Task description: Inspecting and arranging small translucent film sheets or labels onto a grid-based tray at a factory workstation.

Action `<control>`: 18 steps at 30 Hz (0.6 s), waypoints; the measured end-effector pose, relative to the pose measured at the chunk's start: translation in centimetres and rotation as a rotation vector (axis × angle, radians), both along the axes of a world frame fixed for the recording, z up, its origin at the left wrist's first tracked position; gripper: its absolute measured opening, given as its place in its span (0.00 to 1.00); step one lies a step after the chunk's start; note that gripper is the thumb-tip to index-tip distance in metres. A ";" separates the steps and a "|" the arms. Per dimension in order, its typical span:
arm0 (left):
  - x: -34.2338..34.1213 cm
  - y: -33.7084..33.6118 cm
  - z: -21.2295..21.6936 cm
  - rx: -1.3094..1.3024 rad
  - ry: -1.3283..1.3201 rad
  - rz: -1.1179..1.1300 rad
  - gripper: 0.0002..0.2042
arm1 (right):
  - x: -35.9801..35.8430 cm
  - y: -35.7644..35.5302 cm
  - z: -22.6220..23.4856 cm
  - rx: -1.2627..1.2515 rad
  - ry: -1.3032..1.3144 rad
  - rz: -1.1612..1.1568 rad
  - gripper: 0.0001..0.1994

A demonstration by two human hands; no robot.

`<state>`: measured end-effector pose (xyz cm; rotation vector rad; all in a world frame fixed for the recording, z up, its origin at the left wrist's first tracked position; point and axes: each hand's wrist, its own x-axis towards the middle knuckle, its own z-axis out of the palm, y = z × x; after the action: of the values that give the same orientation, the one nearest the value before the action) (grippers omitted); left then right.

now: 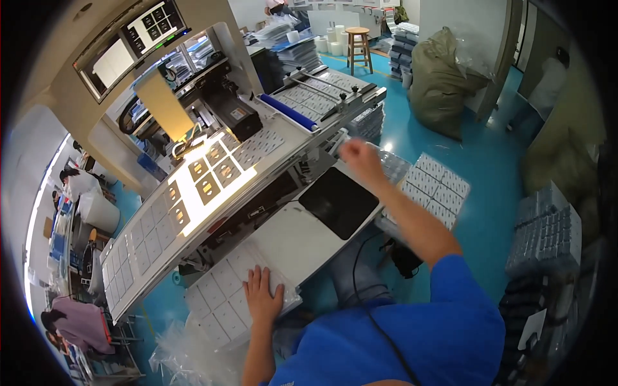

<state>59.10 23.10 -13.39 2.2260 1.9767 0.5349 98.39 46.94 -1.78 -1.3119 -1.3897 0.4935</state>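
My left hand (262, 296) lies flat, fingers spread, on a stack of white sheets of square blister cells (219, 293) at the near corner of a white work table (302, 238). My right hand (355, 156) is blurred, reaching out past the table's far edge toward a stack of similar cell sheets (436, 185) on my right; whether it holds anything I cannot tell. A black square pad (339, 201) lies on the table below that arm. Beyond the table a long machine bed (193, 186) carries a strip of cell sheets under a bright light.
A tall beige machine housing with a screen (138, 32) rises at the upper left. Wrapped stacks of packs (546, 235) stand at the right, a large olive sack (441, 80) and a wooden stool (358, 46) behind. Other people work at the far left (77, 183).
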 end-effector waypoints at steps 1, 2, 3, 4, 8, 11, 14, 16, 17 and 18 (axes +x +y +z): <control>0.1 0.2 0.2 0.000 0.014 -0.007 0.34 | 3.8 4.4 0.8 0.045 -0.086 -0.106 0.11; 0.2 0.2 0.3 0.000 0.029 -0.005 0.33 | 6.6 8.2 2.0 0.087 -0.085 -0.161 0.14; 0.3 0.3 0.4 0.001 0.035 -0.001 0.33 | 9.3 11.8 3.1 0.074 -0.179 -0.266 0.15; 0.4 0.4 0.5 -0.001 0.027 0.000 0.33 | 12.6 15.9 3.5 0.048 -0.254 -0.303 0.16; 1.0 1.3 0.8 -0.029 0.026 0.008 0.33 | 21.1 27.9 3.8 -0.184 -0.544 -0.362 0.15; 0.7 1.5 0.3 -0.043 0.031 0.014 0.33 | 21.6 33.4 4.0 -0.446 -0.752 -0.453 0.14; 0.8 1.2 0.8 -0.045 0.033 0.037 0.34 | 18.0 35.2 5.9 -0.608 -0.819 -0.353 0.19; 1.4 1.4 1.7 -0.054 0.008 0.039 0.32 | 18.1 36.9 5.4 -0.645 -0.787 -0.362 0.18; 1.4 1.5 1.8 -0.052 0.010 0.039 0.32 | 18.5 37.9 5.0 -0.701 -0.779 -0.329 0.18; 1.3 1.5 1.8 -0.060 0.035 0.017 0.32 | 18.9 38.8 4.8 -0.756 -0.772 -0.294 0.17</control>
<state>60.43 24.61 -11.63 2.2002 2.0027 0.4350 117.29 85.76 2.97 -2.4670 -1.6354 0.3209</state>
